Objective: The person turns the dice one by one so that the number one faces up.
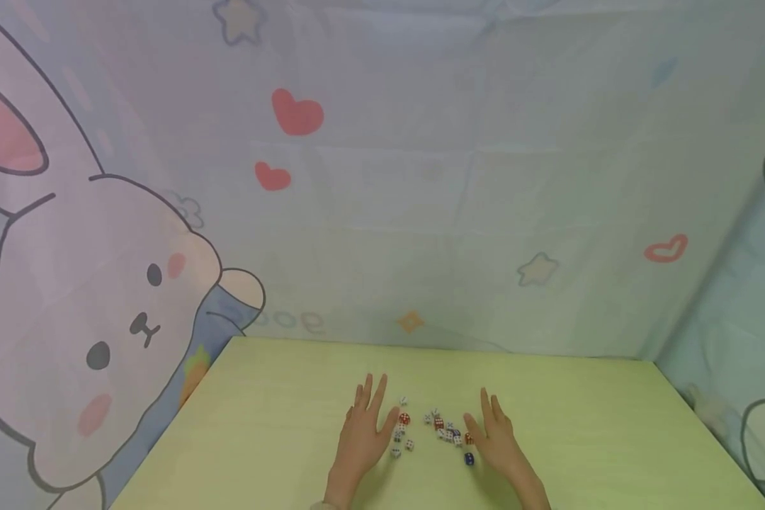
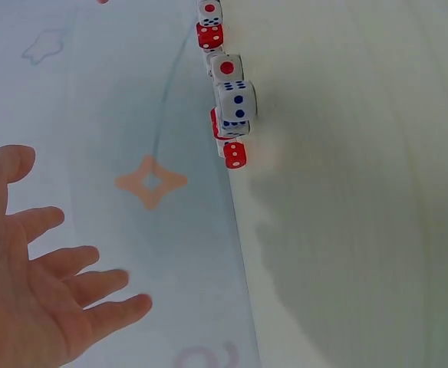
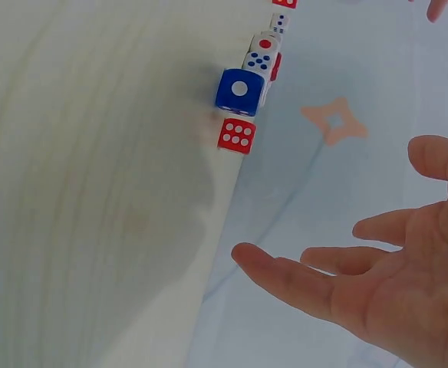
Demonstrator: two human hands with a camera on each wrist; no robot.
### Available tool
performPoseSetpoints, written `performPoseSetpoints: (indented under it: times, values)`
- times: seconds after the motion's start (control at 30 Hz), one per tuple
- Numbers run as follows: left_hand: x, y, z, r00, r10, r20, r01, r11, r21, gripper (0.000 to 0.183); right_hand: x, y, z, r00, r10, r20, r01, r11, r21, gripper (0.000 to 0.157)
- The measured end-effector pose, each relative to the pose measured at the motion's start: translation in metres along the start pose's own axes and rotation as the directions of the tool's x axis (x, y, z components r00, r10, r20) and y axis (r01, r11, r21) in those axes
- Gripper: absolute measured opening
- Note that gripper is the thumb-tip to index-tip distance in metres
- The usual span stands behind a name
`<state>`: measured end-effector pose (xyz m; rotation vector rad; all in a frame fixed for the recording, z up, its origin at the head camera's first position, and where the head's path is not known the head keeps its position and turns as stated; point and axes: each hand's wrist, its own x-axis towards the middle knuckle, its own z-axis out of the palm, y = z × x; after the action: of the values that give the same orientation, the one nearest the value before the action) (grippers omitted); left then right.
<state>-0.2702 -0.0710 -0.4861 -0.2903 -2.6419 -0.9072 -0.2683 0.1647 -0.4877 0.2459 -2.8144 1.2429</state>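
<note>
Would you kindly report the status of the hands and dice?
Left hand empty; right hand empty. Dice on table between them, two loose groups. No obstruction visible.

We're looking at smooth, plastic-looking dice (image 3: 239, 93) on a kinda matt, faintly wood-grained tabletop (image 1: 261, 418), plus a creased, cloth-like backdrop (image 1: 389, 241).

A blue die (image 3: 240, 93) and red dice (image 3: 237, 135) bear white pips, white dice (image 2: 236, 101) blue and red ones.

Flat yellow-green tabletop (image 1: 261, 425) — on it, 2 loose grps: sm. white cubic dice (image 1: 410, 445), red cubic dice (image 1: 438, 423) w/ white pips — dark-blue cubic die (image 1: 469, 459) at R grp's near edge.
</note>
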Motion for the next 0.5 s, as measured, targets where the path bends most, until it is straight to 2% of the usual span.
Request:
performPoseSetpoints:
  times: [0.13,0.33,0.5]
  values:
    - [0.002,-0.003,-0.002,0.998,-0.022,0.055,0.026,0.997,-0.075,0.055,0.001,0.002,-0.001,0.999,0.044,0.006,-0.044,0.999,0.006,0.067]
    - [0.005,-0.01,-0.006,0.996,0.017,0.084,-0.003,0.987,-0.164,0.047,0.0,0.004,-0.003,0.999,0.053,-0.003,-0.053,0.998,0.038,0.066]
    - [0.006,-0.014,-0.006,0.99,-0.003,0.144,0.035,0.975,-0.219,0.039,-0.003,0.006,-0.005,0.996,0.089,-0.012,-0.088,0.995,0.045,0.063]
